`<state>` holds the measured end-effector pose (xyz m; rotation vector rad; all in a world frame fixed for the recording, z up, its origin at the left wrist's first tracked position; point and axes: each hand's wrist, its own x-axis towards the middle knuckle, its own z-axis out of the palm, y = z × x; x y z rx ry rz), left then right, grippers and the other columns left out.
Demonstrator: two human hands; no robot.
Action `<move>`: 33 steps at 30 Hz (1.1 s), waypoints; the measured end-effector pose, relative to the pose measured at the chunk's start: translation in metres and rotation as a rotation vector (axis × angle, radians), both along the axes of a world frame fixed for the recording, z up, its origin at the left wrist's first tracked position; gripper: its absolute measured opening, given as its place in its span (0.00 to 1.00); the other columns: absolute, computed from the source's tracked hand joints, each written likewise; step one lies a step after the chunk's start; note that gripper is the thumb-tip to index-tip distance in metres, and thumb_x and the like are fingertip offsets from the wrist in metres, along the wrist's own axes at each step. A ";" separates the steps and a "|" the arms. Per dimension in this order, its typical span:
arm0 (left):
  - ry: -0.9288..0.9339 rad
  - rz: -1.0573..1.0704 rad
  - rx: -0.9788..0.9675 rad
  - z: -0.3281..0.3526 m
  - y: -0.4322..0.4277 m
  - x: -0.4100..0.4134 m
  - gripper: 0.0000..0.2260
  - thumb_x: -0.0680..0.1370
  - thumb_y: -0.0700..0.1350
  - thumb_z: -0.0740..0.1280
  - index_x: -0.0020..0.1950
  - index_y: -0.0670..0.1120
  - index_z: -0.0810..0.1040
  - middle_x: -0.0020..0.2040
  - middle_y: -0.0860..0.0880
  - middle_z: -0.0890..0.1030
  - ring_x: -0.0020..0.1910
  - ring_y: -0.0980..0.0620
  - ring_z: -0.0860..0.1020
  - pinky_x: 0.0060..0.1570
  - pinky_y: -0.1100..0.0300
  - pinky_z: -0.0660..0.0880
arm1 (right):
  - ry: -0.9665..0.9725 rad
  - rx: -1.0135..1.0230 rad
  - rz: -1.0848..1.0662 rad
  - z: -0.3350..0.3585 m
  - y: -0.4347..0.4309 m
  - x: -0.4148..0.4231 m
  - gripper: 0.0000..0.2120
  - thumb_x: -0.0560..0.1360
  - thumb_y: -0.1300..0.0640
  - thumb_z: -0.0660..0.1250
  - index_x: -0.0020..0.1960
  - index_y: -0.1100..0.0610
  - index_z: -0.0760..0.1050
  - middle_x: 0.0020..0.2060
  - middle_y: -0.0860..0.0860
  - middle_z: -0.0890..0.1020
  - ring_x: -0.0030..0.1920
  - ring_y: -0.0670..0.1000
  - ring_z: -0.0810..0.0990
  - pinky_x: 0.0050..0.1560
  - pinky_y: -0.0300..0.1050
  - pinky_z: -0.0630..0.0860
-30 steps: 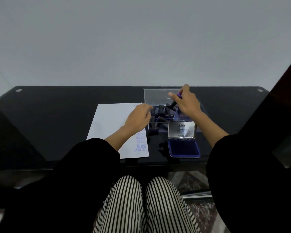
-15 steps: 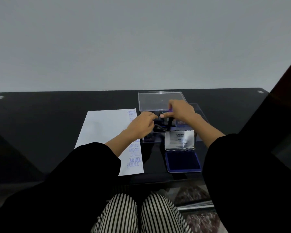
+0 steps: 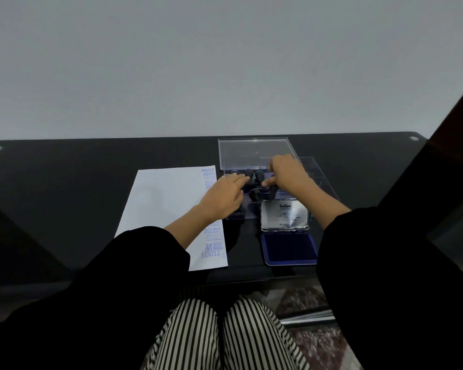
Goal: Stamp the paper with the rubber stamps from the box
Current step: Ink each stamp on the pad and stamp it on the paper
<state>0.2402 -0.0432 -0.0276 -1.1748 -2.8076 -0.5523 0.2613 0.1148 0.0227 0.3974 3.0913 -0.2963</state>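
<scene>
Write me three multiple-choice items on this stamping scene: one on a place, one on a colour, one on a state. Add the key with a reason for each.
1. Where does the ink pad lie relative to the paper?
A. on top of it
B. to its right
C. to its left

2. The stamped words on the paper are
A. blue
B. red
C. green

3. The right hand
A. lies flat on the paper
B. rests in the lap
C. grips a rubber stamp

Key:
1 B: the ink pad sits on the table beside the paper's right edge.
2 A: "AIR MAIL" and "SAMPLE" read in blue ink.
3 C: its fingers curl round a dark handle over the clear box.
</scene>
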 end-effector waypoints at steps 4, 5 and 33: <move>-0.004 0.009 -0.027 -0.001 0.000 0.001 0.20 0.81 0.39 0.53 0.74 0.41 0.61 0.73 0.44 0.65 0.73 0.47 0.63 0.72 0.59 0.55 | 0.097 0.072 -0.003 -0.007 -0.007 0.004 0.18 0.71 0.52 0.72 0.52 0.65 0.74 0.49 0.60 0.80 0.49 0.60 0.80 0.43 0.48 0.72; -0.006 0.009 -0.031 -0.002 0.000 0.001 0.20 0.81 0.39 0.53 0.74 0.41 0.61 0.73 0.44 0.65 0.73 0.47 0.62 0.72 0.58 0.55 | 0.129 0.081 -0.002 -0.007 -0.009 0.004 0.18 0.71 0.52 0.71 0.52 0.64 0.74 0.49 0.60 0.80 0.50 0.60 0.80 0.43 0.48 0.73; -0.051 0.012 -0.060 -0.007 -0.002 0.000 0.21 0.82 0.40 0.51 0.76 0.41 0.56 0.76 0.44 0.58 0.77 0.46 0.53 0.74 0.55 0.51 | 0.023 0.344 0.089 -0.015 -0.028 0.010 0.11 0.75 0.62 0.67 0.56 0.65 0.74 0.54 0.60 0.79 0.54 0.60 0.79 0.47 0.49 0.75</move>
